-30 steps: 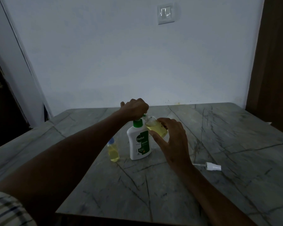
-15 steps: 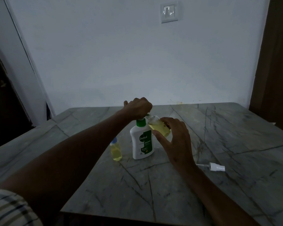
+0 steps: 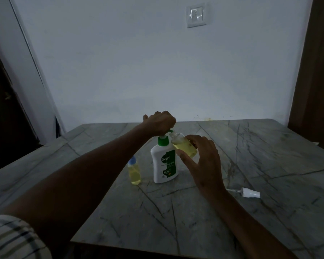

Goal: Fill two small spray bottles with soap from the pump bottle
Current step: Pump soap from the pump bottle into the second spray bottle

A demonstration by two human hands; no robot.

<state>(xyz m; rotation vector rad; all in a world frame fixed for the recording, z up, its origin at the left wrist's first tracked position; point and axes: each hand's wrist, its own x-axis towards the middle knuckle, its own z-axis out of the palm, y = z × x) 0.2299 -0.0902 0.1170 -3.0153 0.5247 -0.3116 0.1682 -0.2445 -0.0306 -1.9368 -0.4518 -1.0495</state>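
Head view: the left hand [image 3: 160, 122] is curled over the head of the one pump bottle [image 3: 165, 161]. The right hand [image 3: 202, 161] pinches an uncapped spray bottle [image 3: 183, 144], tilted at the spout at the pump's two o'clock, so filling the second seems under way. A capped spray bottle [image 3: 134, 171] stands at its nine o'clock. One loose sprayer cap [image 3: 250, 192] lies at four o'clock; next likely comes capping.

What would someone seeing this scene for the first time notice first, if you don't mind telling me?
Mid-table, the left hand presses down on the green pump of the white pump bottle, while the right hand holds an open spray bottle of yellow liquid tilted at the spout. Left of the pump bottle stands a capped spray bottle, also yellow inside. A loose white sprayer head lies on the marble table, right of the right wrist.
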